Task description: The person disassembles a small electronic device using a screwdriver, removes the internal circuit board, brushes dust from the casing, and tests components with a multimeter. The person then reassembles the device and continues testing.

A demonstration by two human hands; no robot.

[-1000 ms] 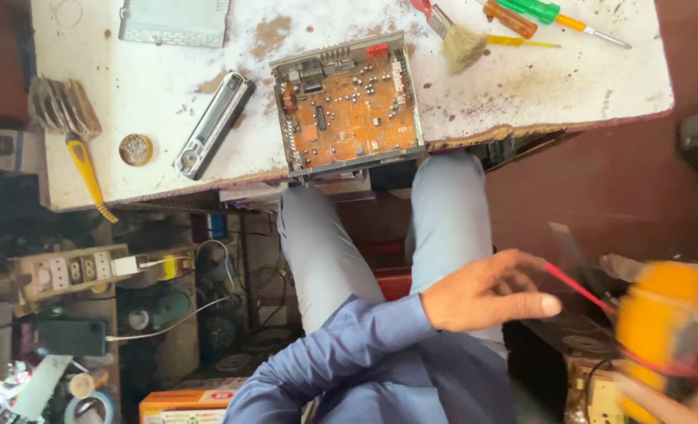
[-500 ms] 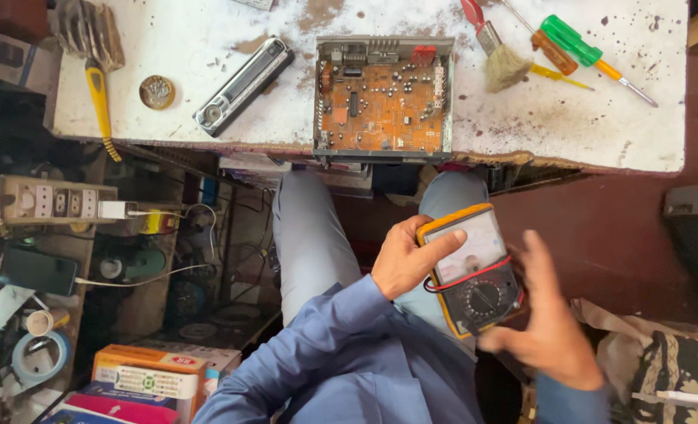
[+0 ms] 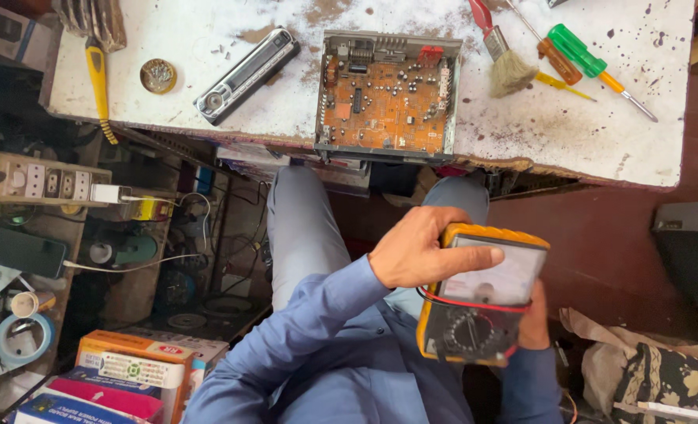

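I hold a yellow-cased analogue multimeter (image 3: pixel 486 294) over my lap, with its pale scale window up and a round dial below. My left hand (image 3: pixel 427 247) lies across its upper left corner, thumb on the window. My right hand (image 3: pixel 534 318) grips its right edge from underneath, mostly hidden. A red lead runs across the meter's face. On the stained white table (image 3: pixel 600 137) ahead stands an open metal chassis with an orange circuit board (image 3: pixel 386 98).
On the table lie a car stereo faceplate (image 3: pixel 247 74), a small round tin (image 3: pixel 158 75), a yellow-handled tool (image 3: pixel 98 78), a paint brush (image 3: pixel 499 55) and screwdrivers (image 3: pixel 592 67). A power strip (image 3: pixel 47 182), tape roll (image 3: pixel 21 339) and boxes (image 3: pixel 125 369) crowd the left floor.
My view has shifted left and closer. The multimeter has come from the far right into both hands over my lap, and my left hand now rests on its window.
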